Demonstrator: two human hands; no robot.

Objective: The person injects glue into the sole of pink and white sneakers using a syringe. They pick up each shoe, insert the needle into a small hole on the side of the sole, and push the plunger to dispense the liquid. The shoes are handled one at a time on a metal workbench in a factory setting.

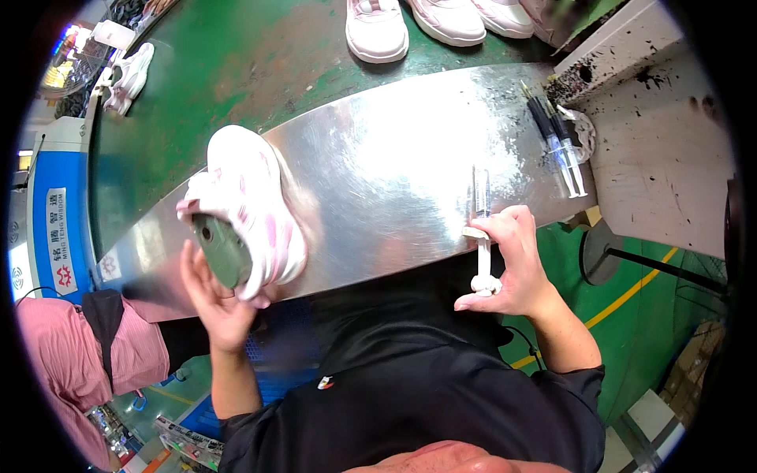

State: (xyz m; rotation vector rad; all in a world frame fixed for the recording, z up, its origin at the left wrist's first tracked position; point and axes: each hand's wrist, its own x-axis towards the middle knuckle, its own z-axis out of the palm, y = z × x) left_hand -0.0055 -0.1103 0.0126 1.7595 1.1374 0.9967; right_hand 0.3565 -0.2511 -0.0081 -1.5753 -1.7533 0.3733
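Observation:
A white and pink sneaker (272,225) with a green shoe last (223,251) inside it is tilted over the left part of the metal-topped bench. Its toe points away from me. My left hand (225,307) cups the heel end, with the thumb at the heel and the fingers spread along the last. To the right, my right hand (516,260) grips a clear syringe (482,197) with a white plunger. Fingers are at its flange, and the thumb is near the plunger's end. The syringe tip points away from me and is lost in glare.
Two dark-tipped syringes (561,150) lie at the metal sheet's right end, beside a whitish crumpled strip (582,130). Several pink-white sneakers (377,31) line the far side. A stained white panel (662,150) borders the right. A person in pink (71,347) is at the left.

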